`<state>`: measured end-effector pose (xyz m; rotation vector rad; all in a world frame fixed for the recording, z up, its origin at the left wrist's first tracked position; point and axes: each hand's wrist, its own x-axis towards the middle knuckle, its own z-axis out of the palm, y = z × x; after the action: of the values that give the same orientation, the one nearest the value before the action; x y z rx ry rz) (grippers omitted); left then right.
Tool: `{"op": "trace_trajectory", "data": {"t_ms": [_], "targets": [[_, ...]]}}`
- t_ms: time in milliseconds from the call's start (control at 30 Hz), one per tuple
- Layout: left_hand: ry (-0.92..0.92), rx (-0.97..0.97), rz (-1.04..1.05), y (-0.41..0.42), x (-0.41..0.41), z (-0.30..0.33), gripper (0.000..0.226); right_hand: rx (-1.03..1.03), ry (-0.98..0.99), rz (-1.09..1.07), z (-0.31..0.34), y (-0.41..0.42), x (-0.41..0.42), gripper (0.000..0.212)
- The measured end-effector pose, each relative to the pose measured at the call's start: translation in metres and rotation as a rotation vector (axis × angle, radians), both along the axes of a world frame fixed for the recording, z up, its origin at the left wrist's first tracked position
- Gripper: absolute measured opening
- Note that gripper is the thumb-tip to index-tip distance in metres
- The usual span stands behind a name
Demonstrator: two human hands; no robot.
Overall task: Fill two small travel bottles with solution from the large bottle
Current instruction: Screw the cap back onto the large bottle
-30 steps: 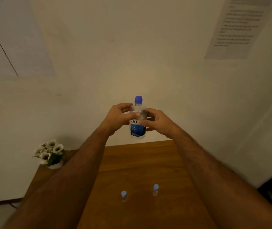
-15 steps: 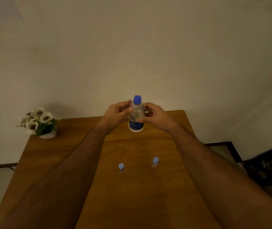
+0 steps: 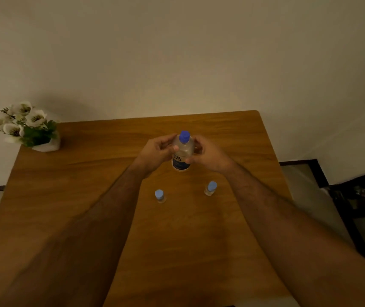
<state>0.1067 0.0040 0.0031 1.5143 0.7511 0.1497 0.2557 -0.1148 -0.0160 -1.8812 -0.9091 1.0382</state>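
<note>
The large clear bottle (image 3: 183, 151) with a blue cap and a blue label stands upright at the middle of the wooden table (image 3: 88, 173). My left hand (image 3: 158, 152) grips its left side and my right hand (image 3: 209, 155) grips its right side, fingers curled round the body. Whether its base touches the table I cannot tell. Two small travel bottles with pale blue caps stand nearer to me: one on the left (image 3: 160, 195) and one on the right (image 3: 210, 188), both capped and untouched.
A white pot of white flowers (image 3: 27, 127) sits at the table's far left corner. A pale wall runs behind the table. To the right of the table lies floor with a dark frame or shelf (image 3: 354, 196).
The camera has tilted down, so more of the table shows. Both hands have lowered the large bottle from in front of the wall down to the table's middle.
</note>
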Motion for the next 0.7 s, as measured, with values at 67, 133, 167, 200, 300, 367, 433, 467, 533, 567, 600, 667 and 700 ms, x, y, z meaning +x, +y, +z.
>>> {"op": "trace_trajectory", "data": {"t_ms": [67, 133, 167, 200, 300, 367, 433, 467, 533, 567, 600, 667, 700], "targets": [[0.010, -0.018, 0.000, -0.002, -0.001, -0.010, 0.053, -0.028, 0.000, 0.009, -0.010, 0.000, -0.001, 0.069], [0.012, -0.039, 0.008, -0.003, -0.002, -0.018, 0.053, -0.060, -0.009, 0.017, -0.017, -0.001, -0.001, 0.071], [0.008, -0.048, 0.016, -0.004, -0.002, -0.021, 0.052, -0.065, -0.012, 0.020, -0.019, 0.000, 0.000, 0.071], [0.000, -0.050, 0.026, -0.004, -0.002, -0.023, 0.052, -0.064, -0.014, 0.022, -0.020, 0.000, 0.000, 0.071], [-0.014, -0.043, 0.037, -0.002, -0.002, -0.028, 0.050, -0.056, -0.021, 0.027, -0.022, 0.003, 0.002, 0.070], [-0.018, -0.048, 0.039, -0.002, -0.002, -0.029, 0.048, -0.055, -0.029, 0.032, -0.022, 0.004, 0.002, 0.070], [-0.021, -0.048, 0.038, -0.003, -0.003, -0.028, 0.047, -0.068, -0.045, 0.034, -0.023, 0.005, 0.002, 0.069], [-0.021, -0.049, 0.035, -0.003, -0.003, -0.027, 0.047, -0.075, -0.064, 0.034, -0.023, 0.005, 0.002, 0.069], [-0.014, -0.033, 0.021, -0.003, -0.002, -0.024, 0.048, -0.088, -0.090, 0.031, -0.024, 0.004, 0.001, 0.070], [-0.007, -0.016, 0.009, -0.003, -0.002, -0.023, 0.049, -0.092, -0.096, 0.034, -0.024, 0.004, 0.001, 0.072], [0.006, 0.003, 0.001, -0.004, -0.002, -0.021, 0.051, -0.106, -0.107, 0.041, -0.023, 0.004, 0.000, 0.074], [0.033, 0.035, -0.019, -0.005, -0.003, -0.016, 0.059, -0.113, -0.135, 0.087, -0.020, 0.002, -0.002, 0.076], [0.046, 0.046, -0.025, -0.005, -0.004, -0.013, 0.064, -0.102, -0.156, 0.100, -0.018, 0.001, -0.002, 0.072]]}}
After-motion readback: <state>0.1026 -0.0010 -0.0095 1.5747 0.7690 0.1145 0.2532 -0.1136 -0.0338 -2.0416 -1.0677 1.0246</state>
